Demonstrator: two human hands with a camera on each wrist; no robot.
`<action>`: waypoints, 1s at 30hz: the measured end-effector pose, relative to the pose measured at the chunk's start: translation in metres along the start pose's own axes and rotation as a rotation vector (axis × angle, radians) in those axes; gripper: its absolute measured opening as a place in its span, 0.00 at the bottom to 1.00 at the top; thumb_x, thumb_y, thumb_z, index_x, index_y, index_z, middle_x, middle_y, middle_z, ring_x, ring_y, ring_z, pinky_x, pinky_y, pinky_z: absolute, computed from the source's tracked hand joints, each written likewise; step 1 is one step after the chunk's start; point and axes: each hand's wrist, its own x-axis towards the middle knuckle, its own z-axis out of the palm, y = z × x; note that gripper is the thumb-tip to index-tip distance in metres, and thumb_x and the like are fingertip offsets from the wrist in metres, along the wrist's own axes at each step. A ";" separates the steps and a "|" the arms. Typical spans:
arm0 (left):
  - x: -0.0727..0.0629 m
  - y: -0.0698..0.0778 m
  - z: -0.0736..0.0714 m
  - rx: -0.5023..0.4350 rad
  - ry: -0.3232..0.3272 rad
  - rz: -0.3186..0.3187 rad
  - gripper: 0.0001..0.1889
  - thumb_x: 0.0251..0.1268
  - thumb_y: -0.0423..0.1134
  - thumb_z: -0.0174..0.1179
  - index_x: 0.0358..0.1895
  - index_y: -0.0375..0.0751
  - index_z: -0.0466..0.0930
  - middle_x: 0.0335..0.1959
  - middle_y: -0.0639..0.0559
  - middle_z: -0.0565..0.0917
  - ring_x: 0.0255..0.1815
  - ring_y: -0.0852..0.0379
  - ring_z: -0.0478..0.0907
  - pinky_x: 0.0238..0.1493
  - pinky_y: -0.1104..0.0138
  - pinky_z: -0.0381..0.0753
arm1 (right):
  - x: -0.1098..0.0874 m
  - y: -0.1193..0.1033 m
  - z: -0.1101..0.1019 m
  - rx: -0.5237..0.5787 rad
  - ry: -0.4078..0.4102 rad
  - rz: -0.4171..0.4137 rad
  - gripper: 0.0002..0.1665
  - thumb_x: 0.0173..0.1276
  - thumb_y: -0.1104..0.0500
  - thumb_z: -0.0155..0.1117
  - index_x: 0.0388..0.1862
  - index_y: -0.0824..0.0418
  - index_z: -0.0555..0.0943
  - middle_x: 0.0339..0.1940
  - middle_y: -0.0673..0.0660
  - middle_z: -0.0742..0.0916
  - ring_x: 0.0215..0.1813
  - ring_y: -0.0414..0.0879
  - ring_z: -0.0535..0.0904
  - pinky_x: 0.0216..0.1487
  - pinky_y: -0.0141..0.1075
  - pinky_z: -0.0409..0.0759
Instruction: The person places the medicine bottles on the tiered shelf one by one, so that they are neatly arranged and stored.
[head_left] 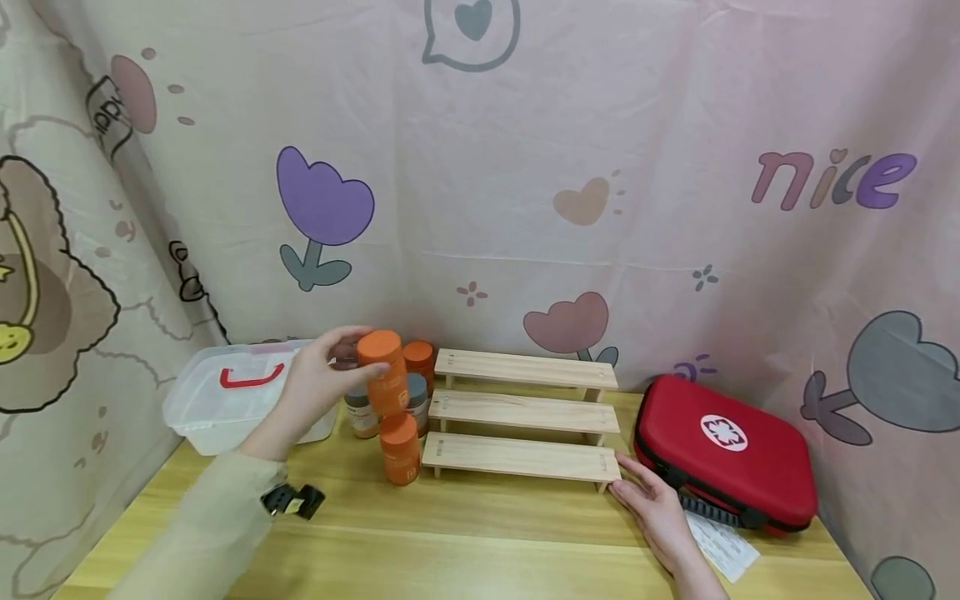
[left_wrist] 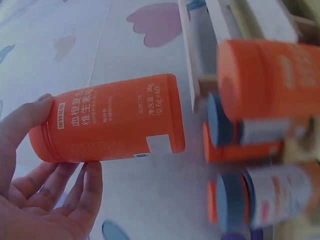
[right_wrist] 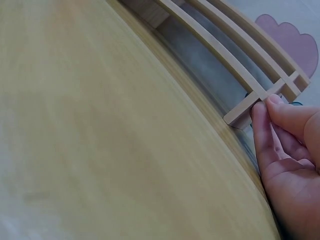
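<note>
In the head view my left hand (head_left: 321, 377) holds an orange vitamin bottle (head_left: 384, 375) above the table, thumb on one side and fingers on the other. The left wrist view shows that bottle (left_wrist: 112, 117) gripped near its cap end, its white print facing the camera. Below it a second orange bottle (head_left: 401, 450) stands upright, left of a three-step wooden rack (head_left: 521, 457). My right hand (head_left: 654, 508) is at the rack's front right corner. Thumb and index finger pinch the end of the rack (right_wrist: 242, 107) in the right wrist view.
Grey-lidded bottles (head_left: 362, 412) and another orange bottle (head_left: 418, 358) stand behind, beside the rack. A clear plastic box (head_left: 213, 392) with a red handle is at left. At right, a red first-aid case (head_left: 750, 475) lies by a paper slip (head_left: 723, 546). A printed curtain (head_left: 480, 183) hangs behind.
</note>
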 end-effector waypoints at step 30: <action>0.084 0.003 0.097 -0.205 0.007 -0.035 0.30 0.56 0.38 0.70 0.62 0.40 0.71 0.56 0.42 0.77 0.54 0.46 0.75 0.57 0.56 0.75 | -0.002 -0.002 0.003 0.001 0.021 0.007 0.34 0.68 0.70 0.58 0.72 0.68 0.62 0.70 0.64 0.64 0.54 0.38 0.78 0.55 0.35 0.76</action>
